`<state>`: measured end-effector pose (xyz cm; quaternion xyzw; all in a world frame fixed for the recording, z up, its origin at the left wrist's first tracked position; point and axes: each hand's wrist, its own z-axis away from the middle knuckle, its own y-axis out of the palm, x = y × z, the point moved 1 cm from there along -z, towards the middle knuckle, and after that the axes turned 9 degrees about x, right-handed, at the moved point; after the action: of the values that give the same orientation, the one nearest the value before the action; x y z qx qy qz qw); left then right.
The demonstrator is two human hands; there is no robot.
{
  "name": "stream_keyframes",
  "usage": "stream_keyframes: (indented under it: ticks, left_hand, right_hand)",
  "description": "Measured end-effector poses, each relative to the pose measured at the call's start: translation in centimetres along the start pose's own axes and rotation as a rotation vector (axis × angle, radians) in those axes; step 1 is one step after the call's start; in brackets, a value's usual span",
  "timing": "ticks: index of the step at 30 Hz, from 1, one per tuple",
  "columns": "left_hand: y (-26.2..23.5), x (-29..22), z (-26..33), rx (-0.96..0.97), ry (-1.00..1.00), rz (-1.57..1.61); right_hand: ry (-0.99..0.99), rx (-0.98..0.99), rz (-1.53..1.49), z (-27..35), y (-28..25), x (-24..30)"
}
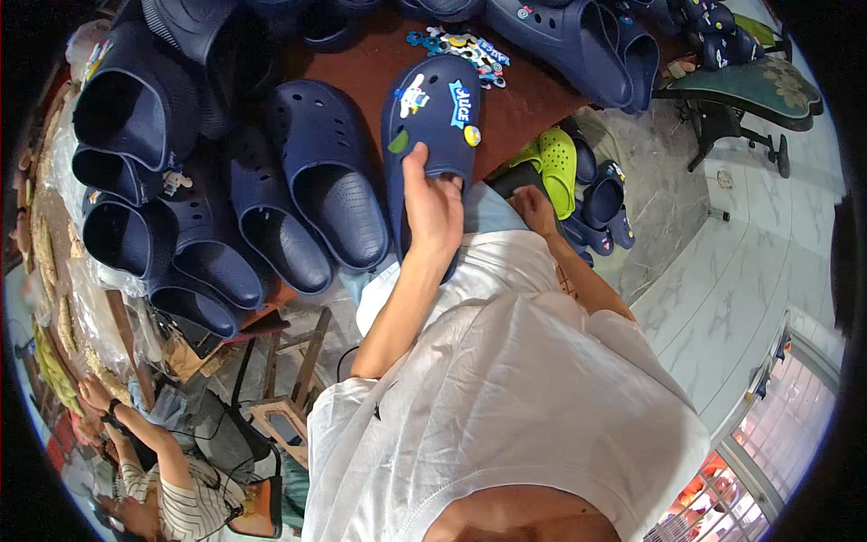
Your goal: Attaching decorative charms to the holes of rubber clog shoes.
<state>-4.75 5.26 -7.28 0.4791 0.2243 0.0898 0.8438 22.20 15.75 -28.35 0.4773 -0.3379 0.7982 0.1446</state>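
My left hand (432, 203) grips a navy clog (436, 117) at its foot opening, thumb on the upper and fingers partly hidden inside. On the clog's upper sit a white figure charm (413, 96), a blue banner-shaped charm (461, 104) with lettering, a yellow round charm (472, 135) and a green one (398, 143). By my lap, beside lime-green clogs (558, 167), is my right hand (536, 211), its fingers curled; whether something lies in them is hidden. Beyond the held clog's toe lies a pile of colourful shoe charms (462, 52) on the reddish-brown tabletop (361, 47).
Several navy clogs (336, 181) crowd the table's left side, and more (573, 45) line its far edge. Other clogs (603, 200) lie below at the right. A green-topped stool (750, 95) stands far right. At lower left a person in a striped shirt (194, 492) sits near a wooden frame (293, 397).
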Motion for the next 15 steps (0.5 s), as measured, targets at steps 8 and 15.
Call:
stream_keyframes:
  ticks: [8, 15]
  left_hand:
    - [0.6, 0.5, 0.6, -0.058, 0.091, -0.069]
    - [1.2, 0.6, 0.5, -0.022, 0.111, -0.049]
  right_hand:
    - [-0.036, 0.294, 0.089, -2.4, 0.4, 1.2]
    - [0.131, -0.025, -0.363, -0.3, 1.8, -0.2]
